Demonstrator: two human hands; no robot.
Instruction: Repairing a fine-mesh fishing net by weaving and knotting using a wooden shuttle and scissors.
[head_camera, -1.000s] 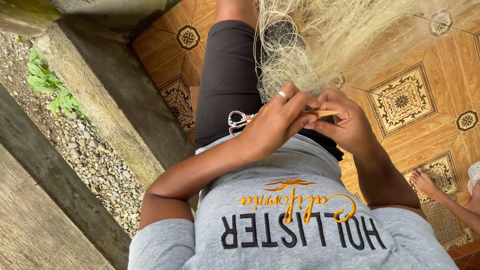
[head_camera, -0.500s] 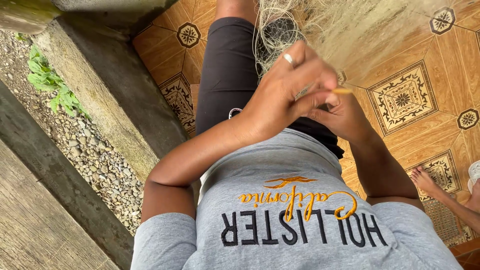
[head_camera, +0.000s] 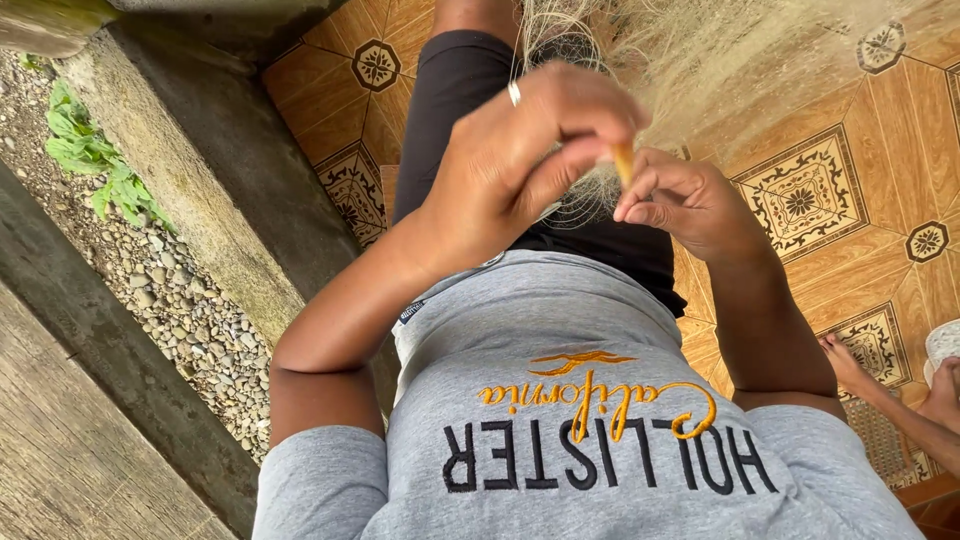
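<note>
While the person sits above the patterned tile floor (head_camera: 800, 200), the left hand (head_camera: 520, 160), wearing a ring (head_camera: 514, 93), is closed with thumb and fingers pinching a small yellow-orange tool (head_camera: 624, 160) at the tangle of pale netting (head_camera: 640, 60) that hangs over the black shorts (head_camera: 450, 110). Just beside that tool, the right hand (head_camera: 690, 205) is curled with fingertips drawn together on fine net strands, apparently gripping them, though the exact hold is hard to tell. Along the floor's left edge runs a concrete ledge (head_camera: 200, 170), with gravel (head_camera: 190, 320) and green weeds (head_camera: 90, 160) beyond it; another person's bare foot (head_camera: 850, 365) rests near the floor's lower right corner.
</note>
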